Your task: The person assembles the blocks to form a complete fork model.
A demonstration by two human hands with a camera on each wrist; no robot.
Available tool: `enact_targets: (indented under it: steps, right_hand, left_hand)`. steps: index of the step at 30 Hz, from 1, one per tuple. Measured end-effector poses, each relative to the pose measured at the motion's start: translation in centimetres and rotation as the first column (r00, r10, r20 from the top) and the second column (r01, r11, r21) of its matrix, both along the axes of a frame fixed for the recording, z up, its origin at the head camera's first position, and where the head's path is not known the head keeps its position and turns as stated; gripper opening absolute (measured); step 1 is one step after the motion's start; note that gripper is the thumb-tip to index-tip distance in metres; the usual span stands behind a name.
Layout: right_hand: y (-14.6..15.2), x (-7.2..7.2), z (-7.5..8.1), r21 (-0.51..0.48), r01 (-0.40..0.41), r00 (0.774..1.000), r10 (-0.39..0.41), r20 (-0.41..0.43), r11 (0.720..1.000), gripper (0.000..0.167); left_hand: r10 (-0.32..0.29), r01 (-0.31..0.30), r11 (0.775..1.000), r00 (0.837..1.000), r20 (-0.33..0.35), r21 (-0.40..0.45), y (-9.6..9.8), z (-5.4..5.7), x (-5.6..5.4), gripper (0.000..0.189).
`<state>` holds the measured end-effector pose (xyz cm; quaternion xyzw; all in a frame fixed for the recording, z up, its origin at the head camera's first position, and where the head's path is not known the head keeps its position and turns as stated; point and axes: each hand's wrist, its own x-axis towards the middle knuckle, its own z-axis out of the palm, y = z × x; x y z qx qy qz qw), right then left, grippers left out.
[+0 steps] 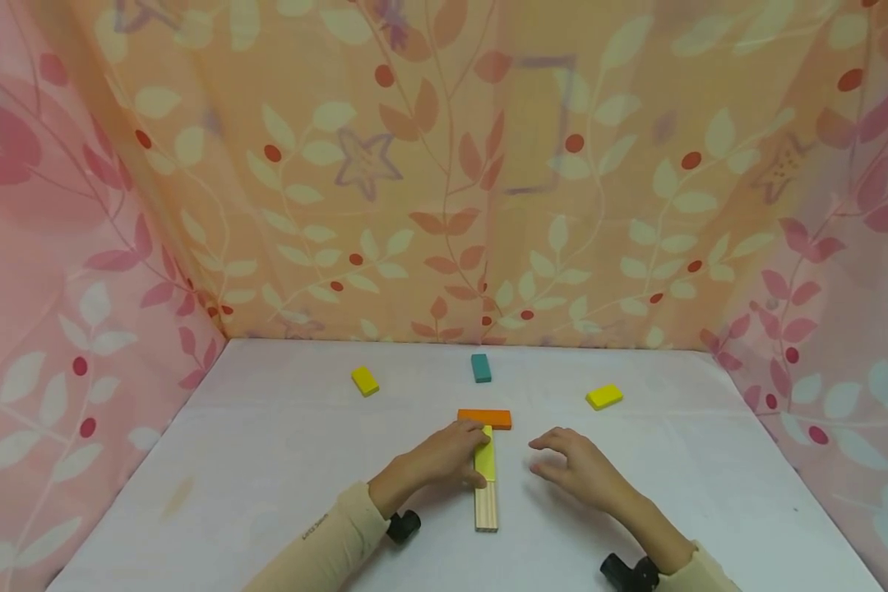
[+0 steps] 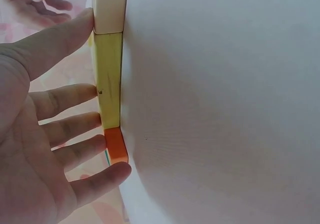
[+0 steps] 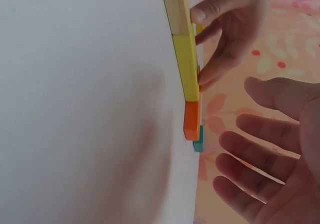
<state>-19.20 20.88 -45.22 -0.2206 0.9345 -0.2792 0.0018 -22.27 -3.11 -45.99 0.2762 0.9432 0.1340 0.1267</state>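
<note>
Small dark lettering marks the left sleeve (image 1: pixel 333 538), too small to read. The left hand's (image 1: pixel 447 456) grip is spread, fingers relaxed along the pale yellow block (image 1: pixel 487 462), thumb at the edge of the plain wooden block (image 1: pixel 487 511). The right hand (image 1: pixel 588 473) is loosely spread, just right of them. On the table (image 1: pixel 266 460) both blocks lie end to end, long axes pointing away from the person; the orange block (image 1: pixel 497 420) lies crosswise at the far end.

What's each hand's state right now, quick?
Left hand: open, fingertips appearing to touch the yellow-green block.
Right hand: open, holding nothing.
</note>
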Motion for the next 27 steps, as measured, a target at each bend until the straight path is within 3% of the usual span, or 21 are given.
enact_targets:
  steps: [10,19,27]
  right_hand:
    - [0.9,-1.3,-0.1,-0.104,0.104,0.994,-0.105,-0.005,0.989,0.031]
    - [2.1,-2.7,-0.3,-0.169,0.128,0.981,-0.150,-0.126,0.977,0.031]
    - [3.1,-3.9,-0.1,-0.192,0.180,0.965,-0.212,-0.157,0.965,0.032]
  left_hand:
    - [0.001,-0.001,1.000,1.000,-0.014,-0.006,-0.1,0.1,0.2,0.064]
    - [0.001,-0.001,1.000,1.000,-0.010,-0.015,0.0,0.0,0.2,0.066]
    - [-0.013,0.013,1.000,1.000,-0.018,-0.013,-0.2,0.2,0.2,0.064]
